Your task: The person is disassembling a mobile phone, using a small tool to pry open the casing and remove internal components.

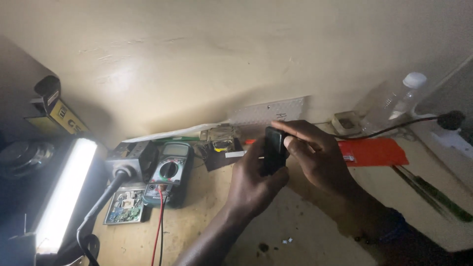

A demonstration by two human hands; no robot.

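Observation:
A small black rectangular device is held upright above the workbench, between both my hands. My left hand grips it from below and behind, thumb against its lower edge. My right hand wraps its top and right side, with the thumb pressed on its face. Part of the device is hidden by my fingers.
A green multimeter with red and black leads lies left of my hands, beside a small circuit board and a bright bar lamp. An orange sheet, a clear plastic bottle, a black cable and plug sit right.

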